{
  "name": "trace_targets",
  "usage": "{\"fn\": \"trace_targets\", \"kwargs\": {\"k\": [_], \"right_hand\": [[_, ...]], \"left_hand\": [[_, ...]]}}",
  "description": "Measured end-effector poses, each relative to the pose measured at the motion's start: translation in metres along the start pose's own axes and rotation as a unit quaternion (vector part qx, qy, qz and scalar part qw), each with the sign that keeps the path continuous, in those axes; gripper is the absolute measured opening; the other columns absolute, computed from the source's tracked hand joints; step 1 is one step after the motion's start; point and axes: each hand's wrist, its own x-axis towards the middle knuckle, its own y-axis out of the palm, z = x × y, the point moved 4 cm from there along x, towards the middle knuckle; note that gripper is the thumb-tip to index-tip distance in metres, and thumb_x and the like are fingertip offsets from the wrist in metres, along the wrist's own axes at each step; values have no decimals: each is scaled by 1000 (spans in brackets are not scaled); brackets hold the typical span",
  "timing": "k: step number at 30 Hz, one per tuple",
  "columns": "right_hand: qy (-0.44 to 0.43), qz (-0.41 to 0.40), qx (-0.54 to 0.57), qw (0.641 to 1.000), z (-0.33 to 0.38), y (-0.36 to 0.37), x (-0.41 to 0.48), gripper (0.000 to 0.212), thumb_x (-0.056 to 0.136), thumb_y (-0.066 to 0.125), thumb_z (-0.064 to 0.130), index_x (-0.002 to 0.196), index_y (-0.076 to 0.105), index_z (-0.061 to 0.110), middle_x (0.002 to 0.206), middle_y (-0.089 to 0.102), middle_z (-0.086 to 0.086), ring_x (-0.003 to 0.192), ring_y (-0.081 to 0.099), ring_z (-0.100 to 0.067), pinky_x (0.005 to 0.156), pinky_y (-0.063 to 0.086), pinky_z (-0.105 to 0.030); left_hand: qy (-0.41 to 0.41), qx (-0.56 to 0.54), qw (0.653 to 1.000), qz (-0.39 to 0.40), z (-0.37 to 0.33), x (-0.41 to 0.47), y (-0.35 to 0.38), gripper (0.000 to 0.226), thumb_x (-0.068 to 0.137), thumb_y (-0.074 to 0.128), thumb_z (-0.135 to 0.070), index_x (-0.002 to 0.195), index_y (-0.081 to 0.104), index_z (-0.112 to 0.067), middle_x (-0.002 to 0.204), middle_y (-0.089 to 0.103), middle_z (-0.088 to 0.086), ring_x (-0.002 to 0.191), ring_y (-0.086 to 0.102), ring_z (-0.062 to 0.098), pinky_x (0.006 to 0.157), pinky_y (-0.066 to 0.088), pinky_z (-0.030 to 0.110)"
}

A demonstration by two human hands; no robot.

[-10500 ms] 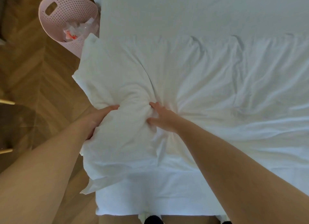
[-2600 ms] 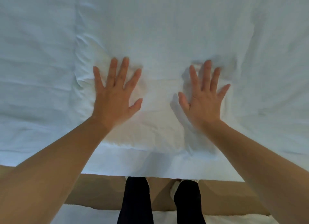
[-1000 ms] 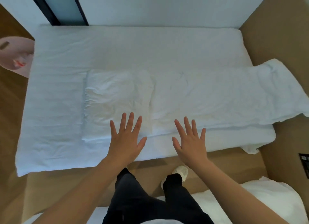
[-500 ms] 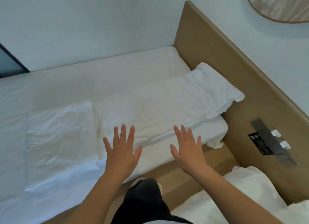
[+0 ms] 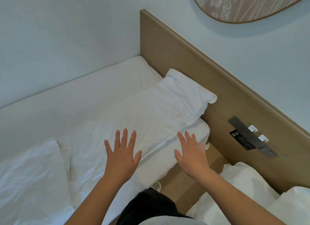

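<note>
Head view, the only one.

Hands: your left hand and right hand are both flat, palms down, fingers straight and spread. Neither has hold of anything. Can't tell whether they touch the fabric or hover just above it.

Key relation: the folded blanket is a long strip on the bed. Its long axis runs roughly 8 o'clock to 2 o'clock across the frame. You're at its near long edge, so it lies crosswise to your arms, not in line with them.

Blanket vs hands:
- The left hand sits over the strip's middle stretch.
- The right hand sits over the strip's near edge, by the mattress corner.
- The strip's far end is bunched up against the headboard. It's at about 12 o'clock from the right hand and 1 to 2 o'clock from the left.
- The right hand is clearly nearer that end.

Others: the pillow is at 9 o'clock from the left hand, just beside the strip's other end. A second bed is at 4 o'clock from the right hand.

My read: the bunched end is the untidy part. Lead with the right hand and work along the strip's axis toward 2 o'clock. Pulling straight across would likely skew the fold.
</note>
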Motion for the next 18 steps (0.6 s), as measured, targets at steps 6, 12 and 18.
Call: {"fn": "trace_targets", "kwargs": {"k": [6,12,18], "right_hand": [[36,-18,11,999,-37,-30,51,66,102,25,51,155,-9,31,164,-8,1,151,-7,-26,118,0,-54],[71,-8,36,997,-105,-41,100,65,102,26,50,155,-5,30,164,-3,0,151,-4,-26,119,2,-54],[66,3,142,988,-197,-51,181,69,99,42,45,154,3,32,163,8,2,151,3,-26,118,7,-55]], "left_hand": [[40,26,999,-17,-19,71,-31,83,79,-13,-64,153,-9,-28,162,-10,4,146,-19,29,114,-3,61],[46,48,998,-23,-71,136,-35,72,91,-9,-64,153,-9,-27,162,-7,6,147,-13,30,114,-1,62],[-3,13,1000,3,-151,200,-10,77,89,-7,-69,154,-7,-28,162,-10,4,147,-15,29,114,-7,58]]}}
